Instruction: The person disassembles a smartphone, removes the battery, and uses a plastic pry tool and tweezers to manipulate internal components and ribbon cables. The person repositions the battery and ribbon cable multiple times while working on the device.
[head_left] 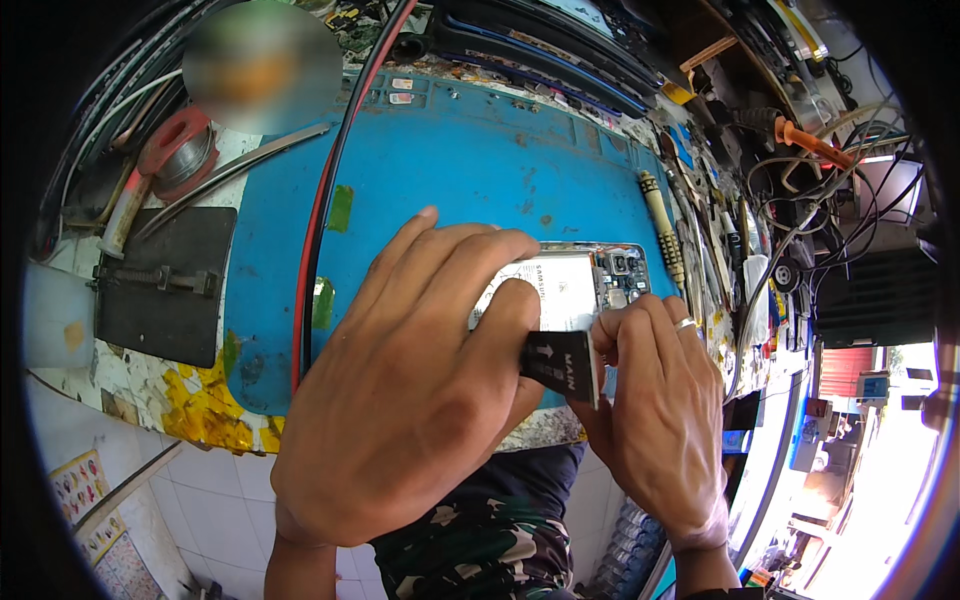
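An opened smartphone lies on the blue work mat, its white-labelled battery (567,285) and circuit board with camera modules (622,272) exposed. My left hand (400,390) reaches over the phone's left part and hides it. Its thumb and index finger close on one end of a black flex cable (562,366), a flat strip with white print. At the strip's other end, the bent fingers of my right hand (660,410) pinch its edge beside the phone's lower right side. A ring sits on one right finger. Both hands' fingertips are partly hidden.
Red and black cables (318,220) cross the blue mat (440,160). A solder spool (185,155) and a dark plate with a clamp (165,285) stand left. A beaded tool (662,230), tweezers and tangled wires lie right, near an orange-handled iron (812,143).
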